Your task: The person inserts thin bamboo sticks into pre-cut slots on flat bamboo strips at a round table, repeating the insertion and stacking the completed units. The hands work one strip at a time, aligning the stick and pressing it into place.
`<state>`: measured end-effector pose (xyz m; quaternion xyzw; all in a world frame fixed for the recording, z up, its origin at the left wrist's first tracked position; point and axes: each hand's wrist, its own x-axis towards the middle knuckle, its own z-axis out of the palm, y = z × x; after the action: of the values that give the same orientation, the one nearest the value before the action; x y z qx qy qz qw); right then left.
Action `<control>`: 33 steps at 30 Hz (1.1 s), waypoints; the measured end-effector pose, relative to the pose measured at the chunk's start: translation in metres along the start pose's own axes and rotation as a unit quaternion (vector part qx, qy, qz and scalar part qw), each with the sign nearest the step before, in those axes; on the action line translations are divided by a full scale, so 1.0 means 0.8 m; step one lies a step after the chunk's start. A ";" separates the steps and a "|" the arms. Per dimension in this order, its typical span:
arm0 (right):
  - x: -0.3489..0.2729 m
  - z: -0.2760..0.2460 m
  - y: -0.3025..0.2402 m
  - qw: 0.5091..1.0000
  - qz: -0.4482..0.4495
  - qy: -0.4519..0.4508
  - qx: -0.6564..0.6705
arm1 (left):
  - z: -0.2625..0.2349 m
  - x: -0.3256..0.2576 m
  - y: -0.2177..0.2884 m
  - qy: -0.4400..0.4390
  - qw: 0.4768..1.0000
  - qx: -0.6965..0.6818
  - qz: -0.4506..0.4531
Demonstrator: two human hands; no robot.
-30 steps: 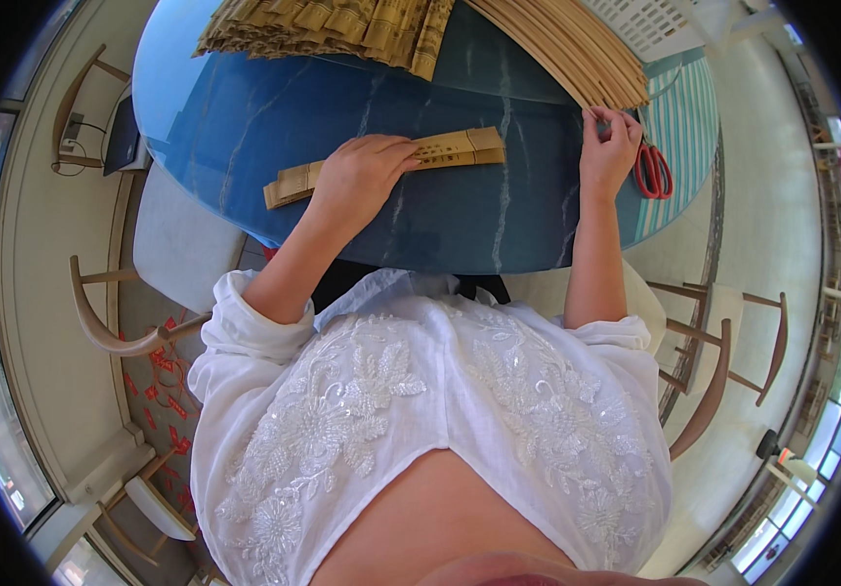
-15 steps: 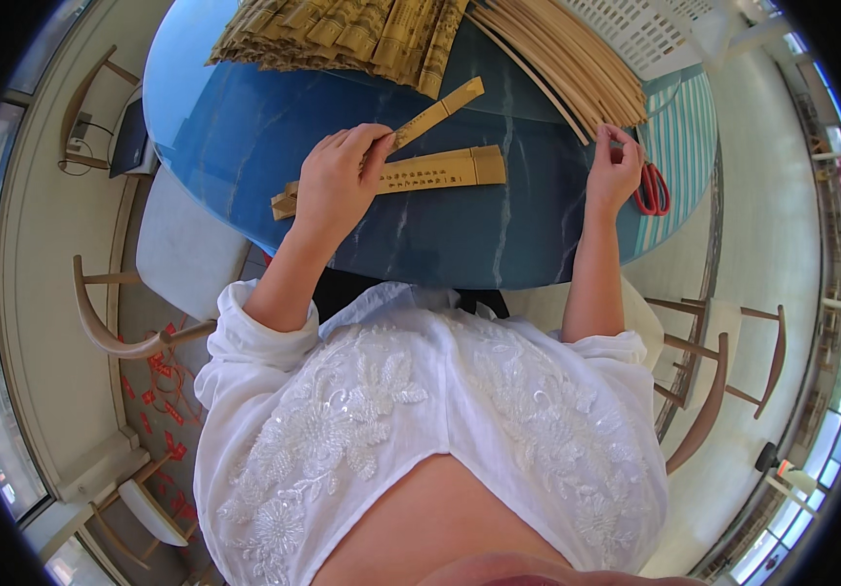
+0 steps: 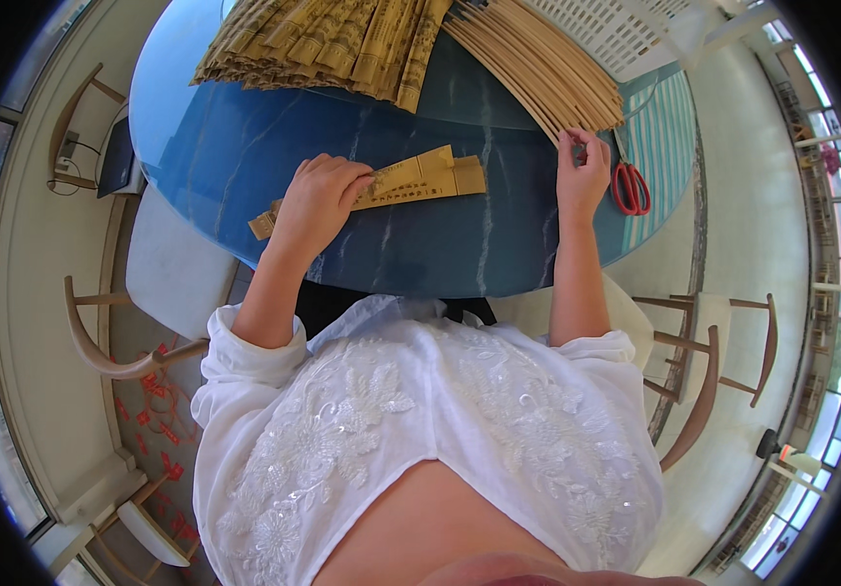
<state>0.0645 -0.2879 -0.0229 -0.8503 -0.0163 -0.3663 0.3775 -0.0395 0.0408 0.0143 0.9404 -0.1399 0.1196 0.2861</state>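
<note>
Two hands: the left hand (image 3: 318, 200) and the right hand (image 3: 583, 186) are both over the blue surface (image 3: 420, 244), well apart.
Left hand: its thumb and fingers are closed on the top gold strip (image 3: 427, 170), near the strip's left part.
Top gold strip: it pokes out to the right of the left hand, tips up a bit toward the far side, and crosses over the bottom gold strip; I cannot tell if the two touch.
Bottom gold strip (image 3: 469, 177): it is on the surface, with black marks on it, and its middle goes under the left hand.
Gold end (image 3: 262, 226): it peeks out at the left of the left hand; I cannot tell which strip it is part of.
Right hand: its thumb and finger are close together at the near ends of the wooden sticks (image 3: 538, 73); I cannot tell if it holds one.
Wooden sticks: they lie side by side, just past the right hand.
Big gold pile (image 3: 328, 49): many more strips spread out on the far side, past the left hand.
Scissors (image 3: 630, 190): the red handles are just right of the right hand.
Striped mat (image 3: 663, 156): it is blue and white, on the right side.
White basket (image 3: 621, 39): it has holes and stands past the sticks.
</note>
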 end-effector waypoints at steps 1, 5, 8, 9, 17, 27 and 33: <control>0.000 0.002 0.009 0.998 -0.058 0.008 -0.024 | 0.000 -0.001 0.000 -0.006 1.000 0.007 -0.002; 0.000 0.001 -0.020 0.979 -0.173 -0.049 -0.099 | -0.002 -0.008 -0.007 -0.009 1.000 -0.008 0.003; 0.002 0.005 -0.031 0.956 -0.209 -0.095 -0.181 | -0.006 -0.012 -0.012 -0.010 1.000 -0.008 0.005; 0.003 0.006 -0.030 0.952 -0.196 -0.119 -0.202 | -0.007 -0.013 -0.015 -0.009 1.000 -0.007 0.007; 0.006 0.006 -0.023 0.939 -0.179 -0.115 -0.270 | -0.012 -0.016 -0.020 -0.040 0.999 -0.016 0.002; 0.008 0.000 -0.014 0.925 -0.204 -0.090 -0.309 | -0.003 -0.013 -0.016 -0.007 0.999 0.037 0.001; 0.008 -0.001 -0.010 0.926 -0.227 -0.059 -0.296 | 0.016 -0.003 0.007 0.022 0.997 0.012 0.080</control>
<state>0.0666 -0.2841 -0.0135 -0.9171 -0.1221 -0.3792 0.0141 -0.0416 0.0291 0.0062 0.9266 -0.2066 0.1645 0.2677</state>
